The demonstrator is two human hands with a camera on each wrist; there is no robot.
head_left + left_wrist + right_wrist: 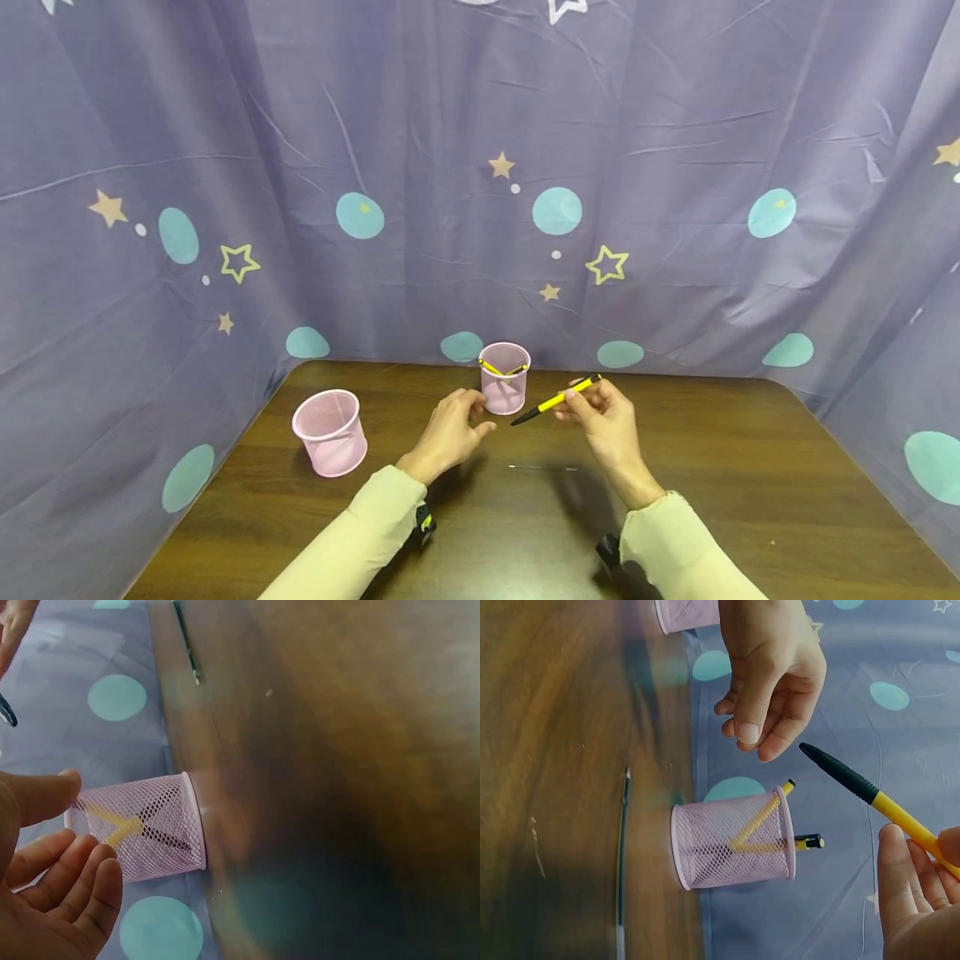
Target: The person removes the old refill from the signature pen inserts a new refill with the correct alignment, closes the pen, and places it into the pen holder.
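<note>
My right hand point(611, 429) pinches a yellow pen point(555, 401) with a black grip section, its black tip tilted down toward the left. In the right wrist view the pen point(900, 816) lies between thumb and fingers. My left hand point(450, 432) hovers over the table with loosely bent fingers and holds nothing. Behind the hands, a pink mesh pen holder point(504, 398) stands upright, with two yellow-and-black pens point(761, 820) leaning crossed inside it. On the table below the hands lies a thin dark rod point(622, 847), resembling a pen refill.
A second pink mesh holder point(337, 454) stands on the left of the brown wooden table point(735, 483). Purple curtains point(450, 125) with stars and dots enclose the table at the back and both sides.
</note>
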